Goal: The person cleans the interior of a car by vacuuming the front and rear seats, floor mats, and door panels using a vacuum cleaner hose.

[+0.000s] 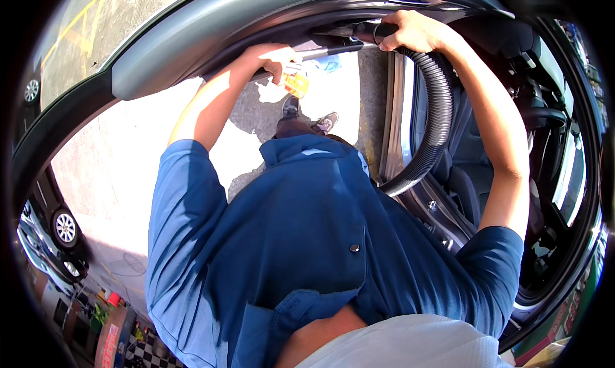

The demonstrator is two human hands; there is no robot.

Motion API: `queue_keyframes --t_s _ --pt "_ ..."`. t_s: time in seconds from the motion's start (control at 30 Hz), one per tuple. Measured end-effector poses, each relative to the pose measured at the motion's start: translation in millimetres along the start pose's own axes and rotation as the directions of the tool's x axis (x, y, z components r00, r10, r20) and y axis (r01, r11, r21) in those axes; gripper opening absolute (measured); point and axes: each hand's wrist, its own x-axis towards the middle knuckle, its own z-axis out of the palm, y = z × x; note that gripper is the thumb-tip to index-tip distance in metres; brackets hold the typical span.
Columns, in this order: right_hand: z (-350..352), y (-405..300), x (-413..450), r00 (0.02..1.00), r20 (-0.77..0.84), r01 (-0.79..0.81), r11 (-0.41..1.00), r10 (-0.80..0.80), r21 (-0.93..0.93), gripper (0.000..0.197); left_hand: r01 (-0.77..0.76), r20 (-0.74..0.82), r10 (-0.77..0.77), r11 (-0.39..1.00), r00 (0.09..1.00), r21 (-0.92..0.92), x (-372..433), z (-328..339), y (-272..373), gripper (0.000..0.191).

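Observation:
My right hand [413, 31] grips the handle end of a black vacuum cleaner nozzle [367, 32]. Its flat tip reaches into the lower part of the open car door [202, 29], in shadow. From that hand a ribbed black vacuum hose [439, 106] curves down beside my body. My left hand [271, 60] is at the lower edge of the door panel, with its fingers closed on an orange packet [295, 83]. Something pale, perhaps paper or plastic, shows around the packet; glare hides its outline.
To my right is the car's door sill [391, 113], with a dark seat [468, 147] and steering wheel [543, 118] inside. My shoes [290, 107] stand on sunlit concrete [120, 151]. A parked dark car [57, 219] and a potted plant [100, 315] are at left.

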Motion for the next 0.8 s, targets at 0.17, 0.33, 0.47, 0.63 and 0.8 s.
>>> queue_keyframes --t_s 0.17,0.33,0.47,0.63,0.8 --pt "41 -21 -8 1.0 0.004 0.0 1.0 0.0 -0.014 0.051 -0.054 -0.05 0.056 0.998 0.997 0.044 -3 3 2 0.053" --pt "51 -30 -30 0.996 -0.085 -0.012 0.999 0.008 -0.047 0.05 0.029 -0.021 -0.028 0.998 0.999 0.057 -1 0 6 0.055" --pt "23 -8 -36 0.993 -0.087 0.082 0.997 -0.082 -0.007 0.053 0.057 0.072 -0.053 0.997 0.996 -0.045 2 -1 4 0.056" --pt "-8 3 -3 0.99 0.118 0.054 0.983 -0.075 0.177 0.06 0.012 0.021 -0.014 0.995 1.0 0.1 5 2 1 0.056" --pt "-21 -16 42 0.844 0.523 -0.12 0.908 -0.119 0.401 0.038 -0.017 0.054 0.013 0.996 0.998 0.083 5 0 2 0.055"
